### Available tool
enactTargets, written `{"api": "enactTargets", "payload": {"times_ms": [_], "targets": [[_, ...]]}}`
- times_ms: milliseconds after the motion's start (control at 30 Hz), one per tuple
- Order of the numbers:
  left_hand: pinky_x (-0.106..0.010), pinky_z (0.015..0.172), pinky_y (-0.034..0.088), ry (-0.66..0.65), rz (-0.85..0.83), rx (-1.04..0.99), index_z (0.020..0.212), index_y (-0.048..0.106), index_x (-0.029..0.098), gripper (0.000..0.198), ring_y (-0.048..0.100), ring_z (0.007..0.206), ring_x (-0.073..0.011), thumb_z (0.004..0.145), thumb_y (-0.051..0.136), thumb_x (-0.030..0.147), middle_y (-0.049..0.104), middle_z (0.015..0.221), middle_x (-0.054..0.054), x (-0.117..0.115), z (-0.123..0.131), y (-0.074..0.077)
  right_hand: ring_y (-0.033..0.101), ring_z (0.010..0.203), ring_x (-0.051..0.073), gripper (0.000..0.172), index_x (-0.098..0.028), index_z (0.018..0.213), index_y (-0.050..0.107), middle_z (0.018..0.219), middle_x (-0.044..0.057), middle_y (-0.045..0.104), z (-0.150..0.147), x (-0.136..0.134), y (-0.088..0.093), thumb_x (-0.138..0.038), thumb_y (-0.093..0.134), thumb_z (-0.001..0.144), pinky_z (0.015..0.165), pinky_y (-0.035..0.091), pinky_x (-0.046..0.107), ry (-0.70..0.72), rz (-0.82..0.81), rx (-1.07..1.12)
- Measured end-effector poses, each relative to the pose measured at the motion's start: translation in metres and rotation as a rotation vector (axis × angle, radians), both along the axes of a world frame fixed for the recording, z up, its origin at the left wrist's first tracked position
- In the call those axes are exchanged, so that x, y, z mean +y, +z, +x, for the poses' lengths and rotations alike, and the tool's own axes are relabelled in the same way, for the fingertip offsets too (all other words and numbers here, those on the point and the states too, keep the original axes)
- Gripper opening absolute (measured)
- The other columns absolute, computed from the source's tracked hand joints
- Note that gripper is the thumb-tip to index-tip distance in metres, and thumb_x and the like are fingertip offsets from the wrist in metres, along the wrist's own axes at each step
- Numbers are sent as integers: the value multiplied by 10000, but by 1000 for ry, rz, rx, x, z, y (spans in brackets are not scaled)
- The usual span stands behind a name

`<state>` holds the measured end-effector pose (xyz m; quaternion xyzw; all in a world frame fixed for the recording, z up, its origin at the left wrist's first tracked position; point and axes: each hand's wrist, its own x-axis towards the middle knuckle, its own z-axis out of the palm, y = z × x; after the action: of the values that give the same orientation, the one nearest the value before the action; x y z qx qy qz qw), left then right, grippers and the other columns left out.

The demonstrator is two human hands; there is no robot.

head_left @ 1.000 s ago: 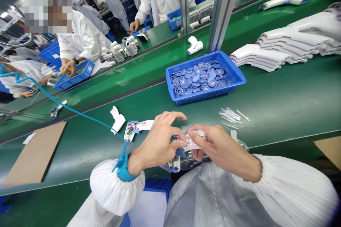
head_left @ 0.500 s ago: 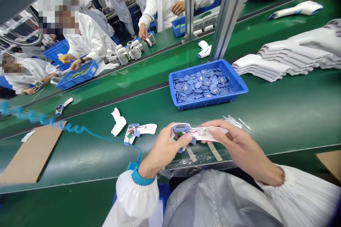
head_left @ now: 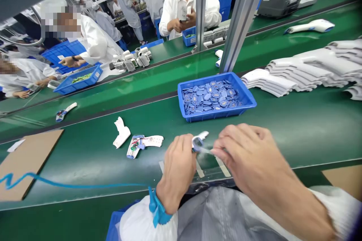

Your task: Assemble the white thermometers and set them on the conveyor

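My left hand (head_left: 179,163) is closed round a white gun-shaped thermometer half (head_left: 203,135), its blue-framed display (head_left: 197,143) turned up toward me. Most of the housing is hidden behind my fingers. My right hand (head_left: 246,150) pinches a thin clear film (head_left: 207,151), which stretches, blurred, from the display to my fingertips. To the left on the bench lie an open thermometer half (head_left: 144,143) with wires and a green board inside, and a bare white shell (head_left: 122,133). A blue wrist strap (head_left: 160,209) circles my left wrist.
A blue bin (head_left: 217,115) of small blue parts stands ahead of my hands. Stacked white shells (head_left: 299,67) lie at the right, cardboard (head_left: 31,161) at the left. A metal post (head_left: 239,22) rises beyond the bin. Co-workers in white sit across the belt (head_left: 135,82).
My left hand has tilted the thermometer half so that its display faces up. My right hand has left the handle and now pulls the clear film at the display.
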<state>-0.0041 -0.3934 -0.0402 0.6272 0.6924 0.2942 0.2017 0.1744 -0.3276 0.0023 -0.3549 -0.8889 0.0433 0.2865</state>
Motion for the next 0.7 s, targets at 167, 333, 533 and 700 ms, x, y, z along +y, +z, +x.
{"api": "enactTargets", "payload": {"times_ms": [167,333,533,700], "targets": [[-305,775,480,52,-123,-455,1120,610,191,214,627,899,-203,964,587,335,682,1007,-69,10,-15,-2,549,709,230,469,-237,750,571,771,72,610,45,30,-51,-504,322,1046,600,314,381,-167,-51,-94],[-270,664,494,72,-257,-920,1033,676,115,399,624,710,-169,851,743,463,684,827,-74,15,-21,-8,611,686,243,435,-243,889,607,810,97,647,107,58,-111,-665,511,928,535,350,370,-353,-221,-51],[-233,615,429,104,-389,-1024,982,677,127,454,591,679,-143,823,754,545,679,797,-53,17,-20,-16,633,831,235,396,-173,1028,709,983,168,701,142,147,-50,-515,527,944,742,448,389,-589,-104,-101],[-254,695,455,107,-423,-1069,1057,674,145,446,628,776,-171,841,747,529,694,885,-65,16,-17,-21,632,1059,355,677,-104,895,753,1040,233,710,132,224,-40,-712,457,863,707,408,423,-630,-26,-205]]}}
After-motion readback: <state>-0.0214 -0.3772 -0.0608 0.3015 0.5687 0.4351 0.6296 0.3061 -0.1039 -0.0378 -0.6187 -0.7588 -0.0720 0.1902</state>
